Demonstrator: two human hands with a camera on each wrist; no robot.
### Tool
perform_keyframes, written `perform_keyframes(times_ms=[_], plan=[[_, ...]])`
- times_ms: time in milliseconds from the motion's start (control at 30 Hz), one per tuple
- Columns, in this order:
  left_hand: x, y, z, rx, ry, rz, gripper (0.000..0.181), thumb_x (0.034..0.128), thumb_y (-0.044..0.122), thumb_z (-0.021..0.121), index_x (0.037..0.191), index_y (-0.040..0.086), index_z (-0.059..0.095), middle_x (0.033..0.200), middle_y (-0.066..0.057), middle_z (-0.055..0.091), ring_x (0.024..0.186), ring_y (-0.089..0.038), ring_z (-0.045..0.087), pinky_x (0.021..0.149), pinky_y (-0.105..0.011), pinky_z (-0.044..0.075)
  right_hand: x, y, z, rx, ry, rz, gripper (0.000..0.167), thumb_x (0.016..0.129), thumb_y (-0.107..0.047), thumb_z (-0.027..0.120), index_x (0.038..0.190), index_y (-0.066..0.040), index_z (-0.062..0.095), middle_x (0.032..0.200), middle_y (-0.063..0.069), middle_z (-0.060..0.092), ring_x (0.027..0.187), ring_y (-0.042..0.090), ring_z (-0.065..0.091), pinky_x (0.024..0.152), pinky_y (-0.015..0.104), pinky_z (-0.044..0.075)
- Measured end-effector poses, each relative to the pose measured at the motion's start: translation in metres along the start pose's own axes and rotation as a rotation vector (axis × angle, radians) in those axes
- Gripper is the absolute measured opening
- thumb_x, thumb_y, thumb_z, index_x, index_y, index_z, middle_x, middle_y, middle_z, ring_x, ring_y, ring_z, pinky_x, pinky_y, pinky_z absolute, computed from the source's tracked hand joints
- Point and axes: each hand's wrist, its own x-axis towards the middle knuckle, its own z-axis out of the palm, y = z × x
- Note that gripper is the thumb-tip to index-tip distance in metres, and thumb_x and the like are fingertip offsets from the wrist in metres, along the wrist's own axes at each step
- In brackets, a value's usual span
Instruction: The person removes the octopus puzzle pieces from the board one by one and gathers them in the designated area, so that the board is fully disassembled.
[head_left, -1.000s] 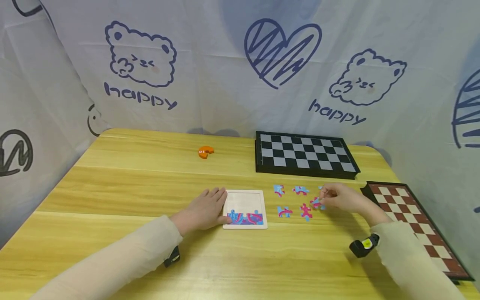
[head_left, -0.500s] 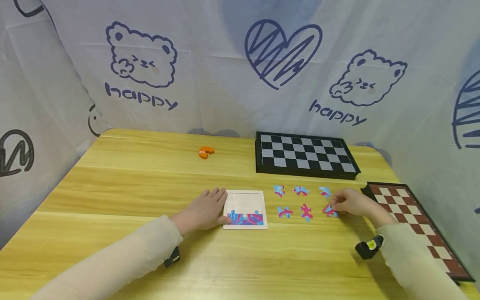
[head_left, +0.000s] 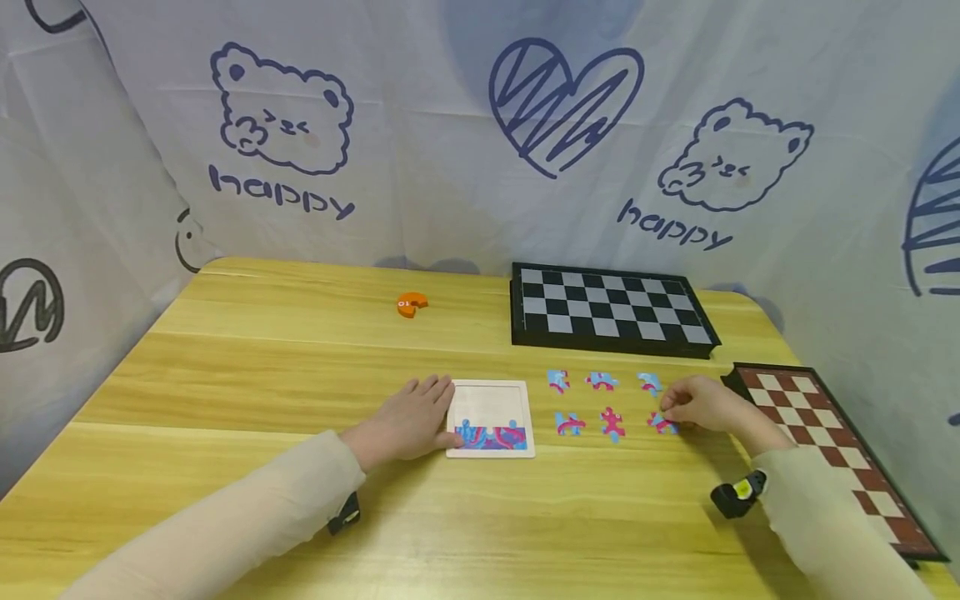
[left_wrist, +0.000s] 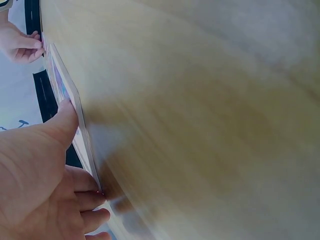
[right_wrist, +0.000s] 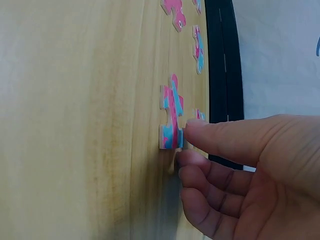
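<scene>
Puzzle piece, pink and blue (head_left: pixel 662 422): flat on the worktop (head_left: pixel 300 358), right-hand end of the nearer row of loose pieces. Right hand (head_left: pixel 703 406) at its far right edge. Right fingers curled inward, thumb and index tips a little apart beside the end of the piece in the right wrist view; cannot tell whether they grip it or merely touch.

Neighbours: pink cross-shaped piece (head_left: pixel 612 424) to its left, blue and pink piece (head_left: pixel 569 424) left of that. Far row, left to right: first far piece (head_left: pixel 558 381), second far piece (head_left: pixel 601 381), third far piece (head_left: pixel 649 382). All lie apart from one another.

Square pale tray (head_left: pixel 487 404) left of the loose pieces; joined strip (head_left: pixel 498 439) in purple, blue and pink fills its near side, bare base beyond. Left hand (head_left: pixel 401 422) at the tray's left side: fingers extended at the rim, thumb over the near left corner, no loose piece held.

Further out: black-and-white board (head_left: pixel 615 304) behind the far row; brown-and-cream board (head_left: pixel 810 417) right of the right hand; orange notched object (head_left: pixel 408 304) toward the back. White cloth (head_left: pixel 427 150) with drawn bears and hearts behind.
</scene>
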Motion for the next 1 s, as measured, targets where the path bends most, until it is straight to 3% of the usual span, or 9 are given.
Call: perform_keyframes(times_ms=[200,433,767,1000], plan=[[0.001,-0.004,0.005,-0.038,0.02,0.019,0.081,0.0918,0.054,0.042,0.14,-0.009,0.026,0.146,-0.022,0.024,0.134,-0.036,0.019,0.108,-0.047,0.015,-0.002,-0.012,-0.002,-0.047,0.045,-0.024,0.01,0.086,-0.012,0.064,0.085,-0.002,0.063,0.072,0.001,0.053,0.062,0.016,0.045,0.054,0.029,0.038],[0.0,-0.001,0.001,-0.029,-0.002,0.001,0.076,0.0929,0.047,0.047,0.14,-0.009,0.027,0.146,-0.022,0.022,0.134,-0.035,0.019,0.107,-0.047,0.018,0.003,-0.045,0.008,-0.05,0.104,-0.197,0.012,0.086,-0.013,0.064,0.089,-0.002,0.065,0.076,0.0,0.057,0.066,0.016,0.048,0.057,0.03,0.042],[0.0,-0.001,0.0,-0.043,0.002,0.055,0.075,0.0937,0.046,0.046,0.141,-0.008,0.025,0.147,-0.022,0.019,0.135,-0.035,0.017,0.108,-0.045,0.016,0.02,-0.11,0.044,0.028,0.061,-0.375,0.012,0.085,-0.012,0.065,0.093,-0.003,0.066,0.075,-0.002,0.056,0.064,0.016,0.046,0.055,0.025,0.04],[-0.004,-0.005,0.001,-0.074,0.003,0.069,0.079,0.0916,0.048,0.049,0.141,-0.009,0.025,0.148,-0.022,0.018,0.135,-0.036,0.016,0.108,-0.046,0.016,0.029,-0.142,0.073,0.045,-0.016,-0.481,0.012,0.085,-0.009,0.065,0.096,-0.003,0.065,0.073,-0.003,0.054,0.06,0.012,0.046,0.054,0.024,0.041]])
